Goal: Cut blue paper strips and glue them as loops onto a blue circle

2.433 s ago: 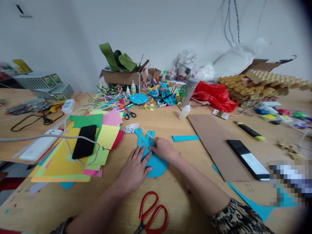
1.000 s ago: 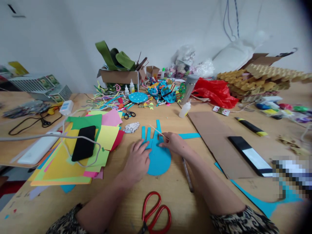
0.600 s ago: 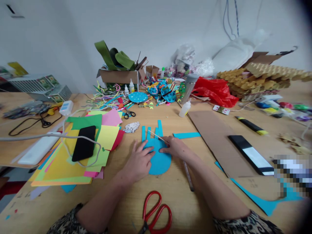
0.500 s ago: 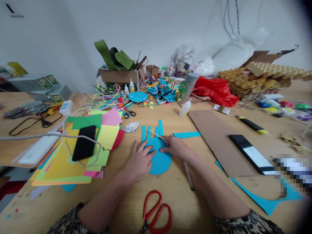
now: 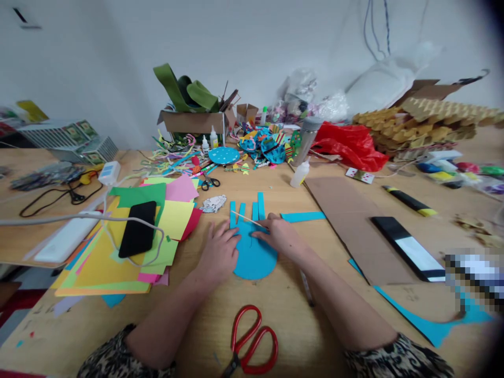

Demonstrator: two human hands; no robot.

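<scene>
A round blue paper piece (image 5: pixel 255 262) lies flat on the table, with several narrow blue strips (image 5: pixel 260 206) standing out from its far edge. My left hand (image 5: pixel 218 254) rests palm down at its left side, fingers spread and fingertips on the paper. A thin pale stick (image 5: pixel 248 218) is pinched in my right hand (image 5: pixel 281 236), its tip pointing left across the strips. My right fingertips touch the paper near a small dark line. Just right of that hand lies a separate blue strip (image 5: pixel 303 217). Red-handled scissors (image 5: pixel 252 341) lie nearest me.
Coloured paper sheets (image 5: pixel 102 262) with a black phone (image 5: pixel 137 229) lie left. A cardboard sheet (image 5: pixel 346 226) and a black-and-white box (image 5: pixel 409 249) are right. A pen (image 5: pixel 306 289) lies by my right forearm. A glue bottle (image 5: pixel 300 174) and small scissors (image 5: pixel 210 183) stand or lie farther back.
My left hand has slid left off the middle of the blue paper, uncovering more of it. The stick's tip has shifted left across the strips, still in my right hand.
</scene>
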